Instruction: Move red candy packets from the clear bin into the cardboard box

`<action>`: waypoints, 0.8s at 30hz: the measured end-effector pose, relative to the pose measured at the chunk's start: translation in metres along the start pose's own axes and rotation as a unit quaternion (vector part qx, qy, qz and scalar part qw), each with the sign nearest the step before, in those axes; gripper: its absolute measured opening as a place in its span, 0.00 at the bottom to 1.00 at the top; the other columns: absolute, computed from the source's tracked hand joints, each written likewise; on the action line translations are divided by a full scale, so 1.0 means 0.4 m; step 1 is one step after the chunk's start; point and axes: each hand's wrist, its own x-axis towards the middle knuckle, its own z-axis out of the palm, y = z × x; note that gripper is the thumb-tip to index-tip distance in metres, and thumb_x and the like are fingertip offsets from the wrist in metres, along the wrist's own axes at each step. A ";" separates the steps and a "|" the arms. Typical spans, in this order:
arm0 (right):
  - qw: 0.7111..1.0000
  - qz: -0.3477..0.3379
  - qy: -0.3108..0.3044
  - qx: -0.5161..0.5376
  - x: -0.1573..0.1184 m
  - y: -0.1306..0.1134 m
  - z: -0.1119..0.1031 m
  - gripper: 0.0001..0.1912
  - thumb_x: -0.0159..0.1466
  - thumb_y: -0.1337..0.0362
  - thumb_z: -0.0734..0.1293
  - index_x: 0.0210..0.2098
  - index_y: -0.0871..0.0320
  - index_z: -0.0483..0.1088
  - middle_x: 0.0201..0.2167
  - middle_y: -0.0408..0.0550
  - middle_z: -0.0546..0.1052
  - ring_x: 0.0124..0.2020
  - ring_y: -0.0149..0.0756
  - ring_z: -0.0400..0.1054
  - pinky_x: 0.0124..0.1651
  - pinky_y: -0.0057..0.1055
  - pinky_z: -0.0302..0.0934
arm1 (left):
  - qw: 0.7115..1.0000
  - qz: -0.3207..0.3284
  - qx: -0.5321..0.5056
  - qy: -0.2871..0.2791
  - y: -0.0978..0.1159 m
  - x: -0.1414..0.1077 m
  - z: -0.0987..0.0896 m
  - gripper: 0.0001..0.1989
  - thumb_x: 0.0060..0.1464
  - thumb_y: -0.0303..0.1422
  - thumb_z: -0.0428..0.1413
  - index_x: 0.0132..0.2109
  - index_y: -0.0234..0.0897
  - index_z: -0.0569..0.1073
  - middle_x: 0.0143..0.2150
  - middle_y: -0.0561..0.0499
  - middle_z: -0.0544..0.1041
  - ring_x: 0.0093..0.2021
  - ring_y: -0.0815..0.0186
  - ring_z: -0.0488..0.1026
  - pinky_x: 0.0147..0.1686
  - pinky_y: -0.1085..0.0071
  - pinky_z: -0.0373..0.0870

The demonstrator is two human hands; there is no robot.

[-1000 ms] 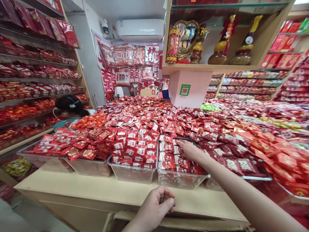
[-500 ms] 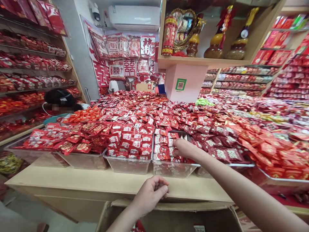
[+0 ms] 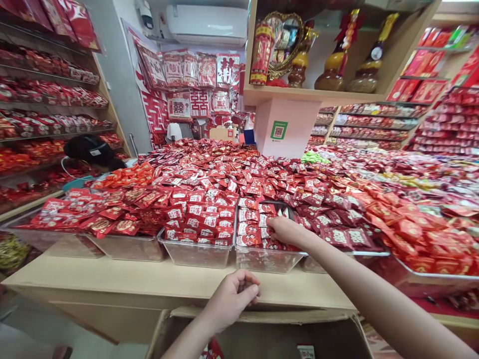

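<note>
My right hand [image 3: 283, 232] reaches into a clear plastic bin [image 3: 266, 262] of small red-and-white sachets [image 3: 248, 228]. Its fingers are closed on a sachet near the bin's right half, and the fingertips are partly hidden among the packets. Closer to me, my left hand [image 3: 237, 295] hovers above the front edge of the counter with its fingers curled in and the thumb against them. Nothing shows in it. Below it stands an open cardboard box [image 3: 258, 311], with a few red packets [image 3: 212, 350] and a white-topped packet [image 3: 306, 352] inside.
More clear bins [image 3: 196, 253] of red packets line the wooden counter [image 3: 123, 276], with heaps behind them. To the right lie orange-red packets [image 3: 419, 232]. A display shelf [image 3: 322, 94] with bottles overhangs the counter. A person's dark-capped head [image 3: 92, 152] is at the left.
The view has shifted slightly. My right hand stays in the same bin at almost the same spot, and my left hand keeps its curled pose over the counter edge.
</note>
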 end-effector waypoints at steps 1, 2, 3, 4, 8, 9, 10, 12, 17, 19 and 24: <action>1.000 0.001 0.001 0.004 0.000 0.001 0.003 0.09 0.50 0.71 0.62 0.32 0.62 0.68 0.32 0.54 0.74 0.35 0.40 0.67 0.32 0.26 0.54 | 1.000 -0.003 -0.001 0.001 0.001 0.000 0.000 0.06 0.46 0.32 0.53 0.33 0.34 0.66 0.25 0.54 0.71 0.25 0.71 0.66 0.28 0.73 0.61; 1.000 0.002 0.001 0.008 0.001 0.003 0.006 0.09 0.50 0.70 0.63 0.32 0.62 0.68 0.32 0.54 0.74 0.34 0.39 0.67 0.31 0.26 0.54 | 1.000 -0.006 -0.001 0.002 0.002 0.000 0.000 0.06 0.46 0.32 0.53 0.33 0.34 0.66 0.25 0.54 0.71 0.26 0.71 0.66 0.28 0.73 0.61; 1.000 0.002 0.003 0.013 0.003 0.006 0.009 0.08 0.50 0.69 0.63 0.31 0.62 0.68 0.31 0.53 0.74 0.34 0.39 0.67 0.30 0.26 0.54 | 1.000 -0.007 -0.001 0.004 0.002 0.000 0.000 0.06 0.46 0.32 0.53 0.33 0.34 0.66 0.25 0.54 0.71 0.26 0.71 0.66 0.28 0.73 0.61; 1.000 0.001 0.005 0.018 0.005 0.010 0.011 0.07 0.50 0.68 0.63 0.30 0.61 0.68 0.31 0.52 0.74 0.33 0.39 0.67 0.30 0.26 0.53 | 1.000 -0.007 -0.002 0.004 0.001 0.000 0.000 0.07 0.46 0.32 0.53 0.33 0.34 0.66 0.25 0.54 0.71 0.26 0.71 0.66 0.28 0.73 0.61; 0.999 0.000 0.030 0.037 0.017 0.021 0.009 0.06 0.54 0.67 0.61 0.29 0.61 0.68 0.29 0.51 0.73 0.32 0.37 0.66 0.32 0.26 0.54 | 1.000 0.015 0.000 0.000 -0.008 0.002 -0.003 0.06 0.47 0.32 0.52 0.33 0.33 0.65 0.24 0.54 0.70 0.25 0.71 0.66 0.27 0.73 0.60; 0.998 0.002 0.040 0.040 0.019 0.022 0.007 0.06 0.54 0.67 0.61 0.30 0.61 0.68 0.31 0.51 0.72 0.34 0.37 0.66 0.33 0.26 0.54 | 1.000 0.019 0.002 -0.001 -0.010 0.003 -0.004 0.06 0.47 0.32 0.52 0.33 0.33 0.65 0.24 0.54 0.70 0.25 0.71 0.65 0.27 0.73 0.60; 0.998 0.005 0.049 0.044 0.021 0.023 0.005 0.07 0.54 0.68 0.61 0.31 0.62 0.68 0.32 0.52 0.72 0.35 0.37 0.66 0.35 0.26 0.54 | 1.000 0.022 0.004 0.000 -0.012 0.003 -0.005 0.06 0.47 0.31 0.52 0.33 0.33 0.65 0.24 0.54 0.70 0.25 0.71 0.65 0.27 0.73 0.60; 0.997 0.007 0.061 0.054 0.024 0.023 0.003 0.09 0.53 0.68 0.62 0.34 0.63 0.68 0.36 0.54 0.69 0.36 0.37 0.65 0.37 0.26 0.54 | 1.000 0.023 0.006 -0.001 -0.015 0.004 -0.007 0.06 0.47 0.31 0.52 0.33 0.33 0.65 0.24 0.53 0.70 0.25 0.71 0.65 0.27 0.73 0.60; 0.995 -0.011 0.045 0.084 0.026 0.026 0.003 0.12 0.49 0.68 0.66 0.35 0.61 0.69 0.38 0.52 0.67 0.36 0.35 0.64 0.37 0.25 0.55 | 1.000 0.025 0.003 -0.006 -0.013 0.007 -0.007 0.05 0.48 0.30 0.51 0.33 0.33 0.65 0.25 0.53 0.70 0.25 0.71 0.65 0.27 0.73 0.60; 0.995 -0.021 0.033 0.094 0.025 0.027 0.005 0.11 0.48 0.69 0.66 0.33 0.60 0.70 0.38 0.50 0.67 0.35 0.34 0.64 0.37 0.25 0.55 | 1.000 0.025 0.002 -0.006 -0.012 0.006 -0.007 0.05 0.47 0.30 0.52 0.33 0.33 0.65 0.25 0.53 0.70 0.25 0.71 0.65 0.27 0.73 0.60; 0.993 -0.041 0.012 0.112 0.022 0.031 0.007 0.05 0.47 0.72 0.66 0.25 0.59 0.71 0.36 0.46 0.69 0.33 0.31 0.65 0.36 0.23 0.55 | 1.000 0.025 0.006 -0.005 -0.013 0.004 -0.007 0.05 0.47 0.31 0.52 0.33 0.33 0.65 0.25 0.53 0.70 0.25 0.71 0.65 0.27 0.73 0.60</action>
